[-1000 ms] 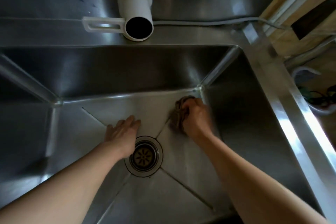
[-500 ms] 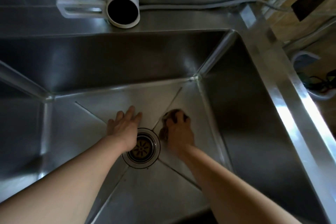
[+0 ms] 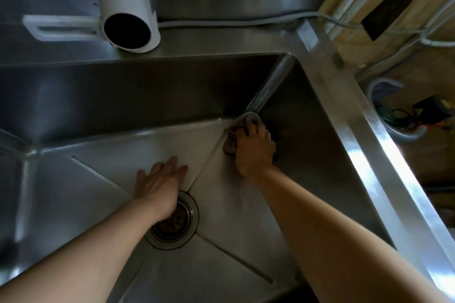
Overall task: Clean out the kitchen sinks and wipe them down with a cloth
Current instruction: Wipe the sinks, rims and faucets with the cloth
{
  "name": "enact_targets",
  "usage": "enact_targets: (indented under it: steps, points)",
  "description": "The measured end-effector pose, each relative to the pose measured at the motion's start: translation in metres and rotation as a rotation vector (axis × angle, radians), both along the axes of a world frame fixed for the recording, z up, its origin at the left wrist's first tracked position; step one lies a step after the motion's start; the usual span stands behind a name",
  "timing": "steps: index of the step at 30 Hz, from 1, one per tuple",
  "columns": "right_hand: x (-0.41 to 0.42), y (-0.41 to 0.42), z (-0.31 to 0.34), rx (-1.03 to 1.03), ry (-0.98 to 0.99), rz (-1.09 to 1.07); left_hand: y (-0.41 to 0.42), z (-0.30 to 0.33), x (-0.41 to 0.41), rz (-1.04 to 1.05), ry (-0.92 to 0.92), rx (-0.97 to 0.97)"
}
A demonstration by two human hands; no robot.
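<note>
Brown cloth (image 3: 242,128) sits bunched in the sink (image 3: 320,145) floor's far right corner, right of frame centre, clamped under right hand (image 3: 254,152) fingers. Left hand (image 3: 157,184) lies flat, fingers straight, beside the drain (image 3: 179,224).

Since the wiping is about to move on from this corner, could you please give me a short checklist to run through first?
1. Right hand grips the cloth: ok.
2. Cloth reaches into the far right corner of the sink: ok.
3. Left hand rests flat on the sink floor, fingers straight, as a brace: ok.
4. Drain strainer free to wipe: not ok, the left wrist lies partly over it.
5. Sink floor free of loose debris: ok where visible.
6. Corner wiped clean: cannot tell, the cloth and hand hide it.
</note>
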State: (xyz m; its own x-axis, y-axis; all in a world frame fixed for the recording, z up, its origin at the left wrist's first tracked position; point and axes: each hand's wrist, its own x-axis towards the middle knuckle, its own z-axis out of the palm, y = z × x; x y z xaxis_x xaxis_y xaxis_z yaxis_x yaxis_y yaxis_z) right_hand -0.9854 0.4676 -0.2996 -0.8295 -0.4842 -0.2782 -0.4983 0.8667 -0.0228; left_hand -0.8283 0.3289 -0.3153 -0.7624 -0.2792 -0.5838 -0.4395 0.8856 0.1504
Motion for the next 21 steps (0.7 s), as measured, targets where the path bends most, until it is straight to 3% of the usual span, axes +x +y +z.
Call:
enact_targets:
  steps: [4, 11, 16, 21]
  points:
    - [-0.020, 0.003, -0.016, 0.152, -0.214, 0.080, 0.005, -0.006, -0.001, -0.024, -0.039, -0.043]
    - [0.007, 0.028, -0.002, 0.218, -0.265, 0.084, 0.009, 0.002, -0.003, 0.002, -0.052, -0.033]
    - [0.054, 0.072, 0.010, 0.396, -0.248, 0.174, 0.016, 0.010, 0.009, -0.009, -0.018, -0.011]
    - [0.085, 0.095, 0.025, 0.576, -0.366, 0.165, 0.028, 0.017, 0.044, -0.010, 0.026, -0.005]
